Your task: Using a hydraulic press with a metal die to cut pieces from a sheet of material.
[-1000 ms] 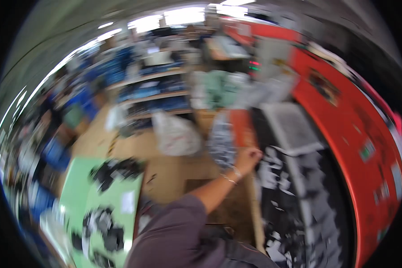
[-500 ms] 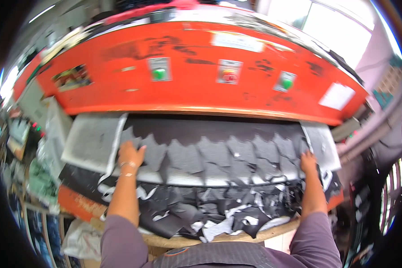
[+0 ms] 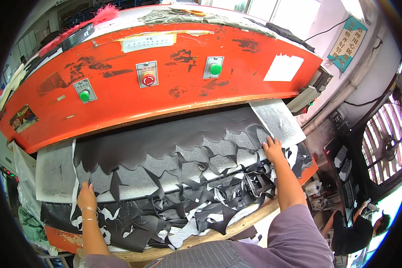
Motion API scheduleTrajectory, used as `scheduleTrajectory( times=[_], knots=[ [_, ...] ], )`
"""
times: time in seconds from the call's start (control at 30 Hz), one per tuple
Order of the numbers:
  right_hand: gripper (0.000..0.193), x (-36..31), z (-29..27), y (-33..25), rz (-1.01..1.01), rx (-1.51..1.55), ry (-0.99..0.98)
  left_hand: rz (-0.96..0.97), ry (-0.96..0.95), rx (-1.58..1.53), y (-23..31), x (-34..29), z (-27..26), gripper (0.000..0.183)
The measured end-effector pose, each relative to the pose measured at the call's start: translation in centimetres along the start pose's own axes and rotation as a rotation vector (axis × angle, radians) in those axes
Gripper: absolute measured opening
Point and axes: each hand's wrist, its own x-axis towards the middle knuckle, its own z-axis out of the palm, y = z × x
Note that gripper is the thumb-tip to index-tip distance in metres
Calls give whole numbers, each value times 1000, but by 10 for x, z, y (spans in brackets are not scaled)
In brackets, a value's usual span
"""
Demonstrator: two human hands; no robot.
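Observation:
A dark, leather-like sheet [image 3: 178, 134] lies across a grey-white cutting board [image 3: 54, 172], its near part cut into a jagged web of thin strips. At the sheet's near left edge, my left hand [image 3: 86, 198] has its fingers closed on the dark material beside a white edge strip. My right hand [image 3: 273, 149] grips the right edge of the sheet, near the board's right part, fingers bent over it. Both arms are stretched out, wide apart. Between them, the dark strips hang over the board's near edge onto a heap of dark and white offcuts [image 3: 165, 221].
Above the board spans a red press beam [image 3: 116, 102] with two green buttons and a red one [image 3: 148, 79]. A wooden edge [image 3: 250, 219] runs along the front. Plastic sheeting [image 3: 26, 174] hangs at left. Another person [image 3: 355, 232] is at the far lower right.
The view has turned to the right. My left hand has come down the sheet's left edge and closed its fingers, with the thumb no longer spread. The cut strips now look more stretched out.

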Motion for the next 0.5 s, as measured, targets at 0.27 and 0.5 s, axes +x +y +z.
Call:
scheduleTrajectory(
  times=[0.27, 0.5],
  knots=[
    [67, -70, -29, 10, 243, 307, 18, -25, 28, 9, -14, -53, -4, 30],
    [65, -101, -29, 61, 289, 439, 74, -3, -38, -40, -8, -62, -8, 29]
  ],
)
